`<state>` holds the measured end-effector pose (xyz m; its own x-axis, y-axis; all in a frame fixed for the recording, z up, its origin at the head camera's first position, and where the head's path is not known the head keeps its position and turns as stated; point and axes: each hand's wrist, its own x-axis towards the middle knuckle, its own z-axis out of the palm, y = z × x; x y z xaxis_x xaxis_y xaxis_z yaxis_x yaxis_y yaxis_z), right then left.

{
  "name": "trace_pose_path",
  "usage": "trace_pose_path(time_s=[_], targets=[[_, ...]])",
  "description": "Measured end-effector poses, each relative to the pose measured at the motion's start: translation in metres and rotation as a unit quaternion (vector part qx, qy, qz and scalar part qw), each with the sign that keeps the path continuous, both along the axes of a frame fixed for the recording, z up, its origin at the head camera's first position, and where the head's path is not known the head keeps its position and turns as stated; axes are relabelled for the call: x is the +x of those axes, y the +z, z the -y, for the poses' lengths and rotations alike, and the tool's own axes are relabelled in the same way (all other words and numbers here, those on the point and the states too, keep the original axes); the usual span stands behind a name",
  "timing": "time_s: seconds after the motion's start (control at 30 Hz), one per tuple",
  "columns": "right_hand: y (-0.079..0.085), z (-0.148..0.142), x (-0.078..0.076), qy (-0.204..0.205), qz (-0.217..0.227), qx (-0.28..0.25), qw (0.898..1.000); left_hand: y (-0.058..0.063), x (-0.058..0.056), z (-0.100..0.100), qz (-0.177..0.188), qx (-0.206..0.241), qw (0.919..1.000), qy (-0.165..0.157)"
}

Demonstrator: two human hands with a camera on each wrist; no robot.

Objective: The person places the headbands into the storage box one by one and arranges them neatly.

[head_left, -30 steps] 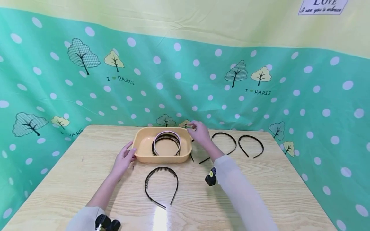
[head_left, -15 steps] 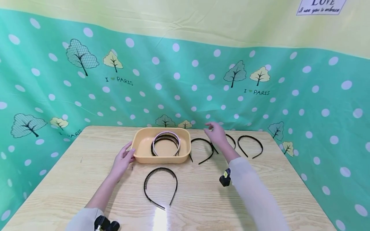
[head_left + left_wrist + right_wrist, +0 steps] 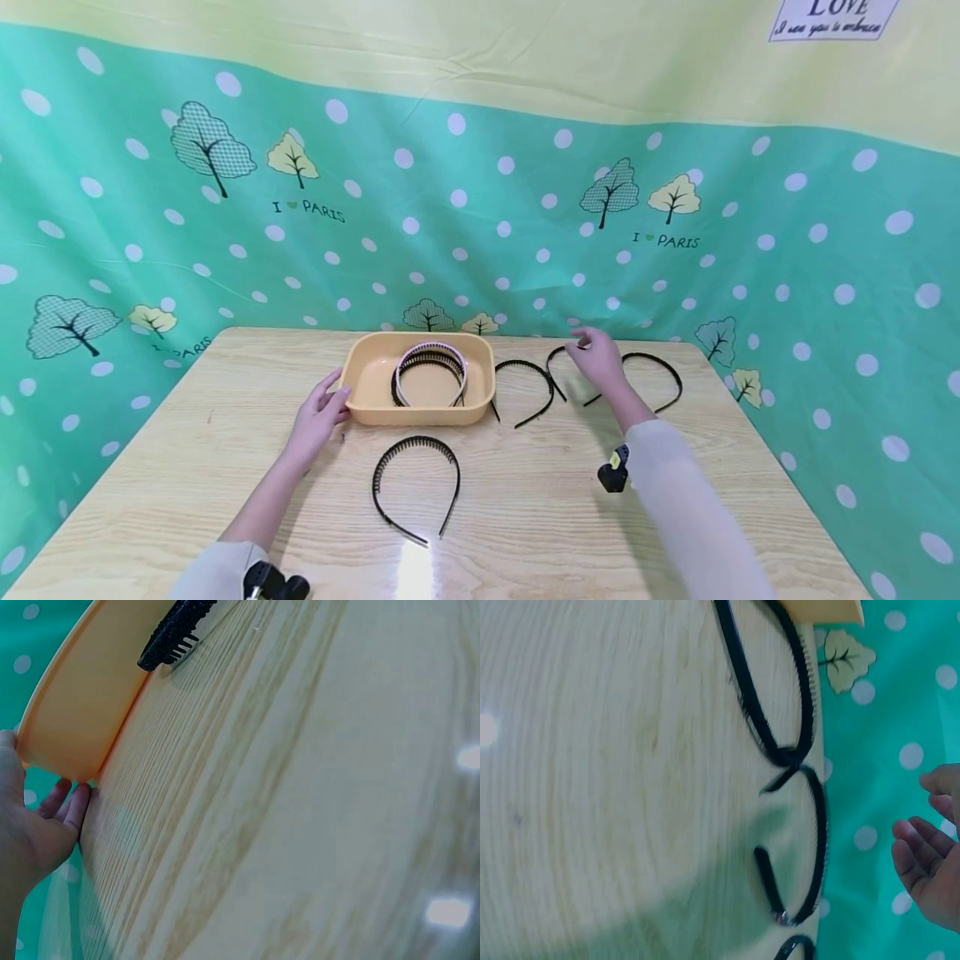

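An orange plastic tray [image 3: 420, 414] stands at the back of the table, holding black toothed headbands [image 3: 396, 387] and a pale pink one [image 3: 461, 375]. My left hand [image 3: 317, 417] rests against the tray's left end. Its fingers [image 3: 75, 806] touch the outer wall low down in the left wrist view. Over a black headband [image 3: 557, 375] on the right is my right hand [image 3: 598, 360], hiding part of its arch. In the right wrist view the fingers are loosely bent, with nothing between them, and look apart from that headband [image 3: 821, 817].
One black headband [image 3: 551, 379] lies beside the tray and meets the middle one; another [image 3: 660, 358] lies further right. A toothed black headband [image 3: 459, 475] lies in front of the tray. A polka-dot cloth [image 3: 480, 208] hangs behind the table [image 3: 540, 517].
My right hand has moved rightward from the tray's right end, past the nearest headband, to above the middle one. My left hand and the tray have stayed in place.
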<state>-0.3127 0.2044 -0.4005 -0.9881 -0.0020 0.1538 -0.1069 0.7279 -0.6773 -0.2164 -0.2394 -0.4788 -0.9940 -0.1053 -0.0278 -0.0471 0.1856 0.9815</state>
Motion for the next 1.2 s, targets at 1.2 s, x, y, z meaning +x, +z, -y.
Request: trace_pose_path(time_s=[1.2], targets=[[-0.043,-0.079,0.026,-0.088,0.07,0.024,0.993,-0.001,0.001,-0.002,-0.019,0.003,0.9998,0.006]])
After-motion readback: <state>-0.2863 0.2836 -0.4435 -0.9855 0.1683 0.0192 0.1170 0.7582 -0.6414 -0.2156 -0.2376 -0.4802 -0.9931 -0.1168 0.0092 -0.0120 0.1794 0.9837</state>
